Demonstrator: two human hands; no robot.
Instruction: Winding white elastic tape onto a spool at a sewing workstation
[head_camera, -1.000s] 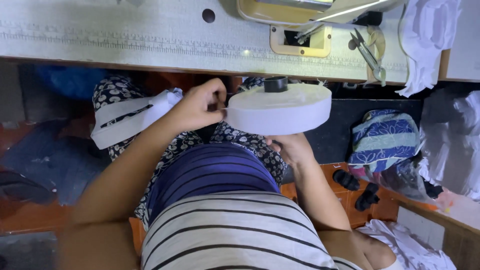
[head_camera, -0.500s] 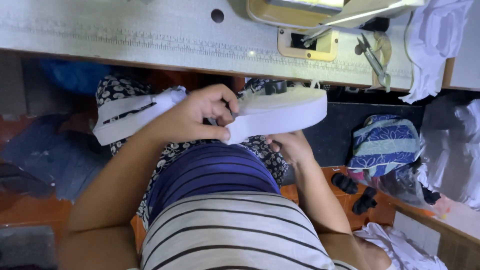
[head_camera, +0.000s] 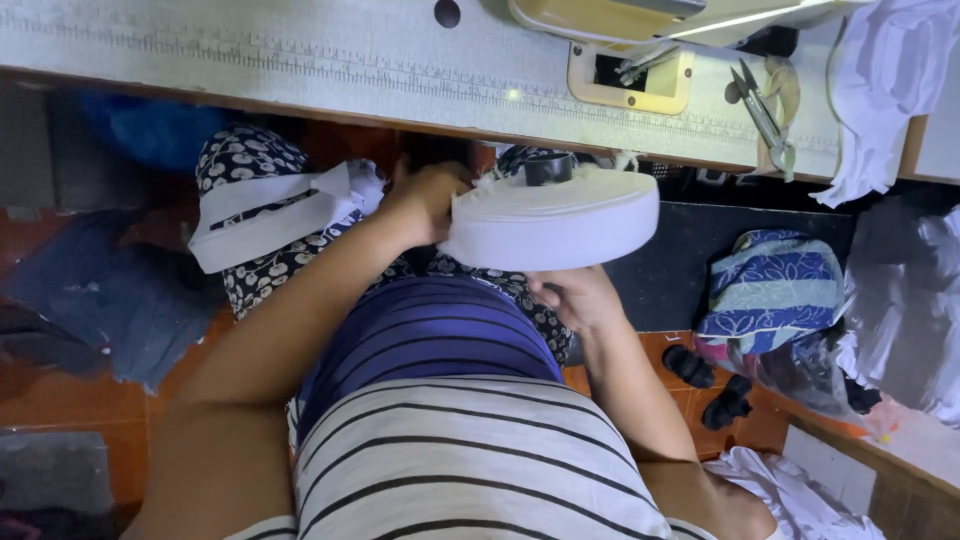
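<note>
While the striped shirt (head_camera: 470, 460) fills the near edge of the view, both bare arms reach forward over the lap to a large white roll of tape (head_camera: 552, 220) held flat, its round faces up and down and its axis roughly vertical, just below the table edge. The right hand (head_camera: 575, 300) sits beneath the roll on the near side, palm up as a support; how far its fingers curl I cannot tell, since the roll hides them. The left hand (head_camera: 428, 198) comes in from the left and closes on the roll's left rim, fingers bent around the edge, so the roll lies to the right of that hand and directly above the other. Both hands touch it; neither is clearly nearer. Just left of the left hand, folded white fabric pieces (head_camera: 275, 215) rest on a knee in patterned cloth. Farther on runs the pale sewing table (head_camera: 250, 50) with a ruler strip along its front, a sewing machine base (head_camera: 625, 70) and scissors (head_camera: 765, 115). To the right lie a blue striped bag (head_camera: 775, 290) and white cloth (head_camera: 885, 90).
</note>
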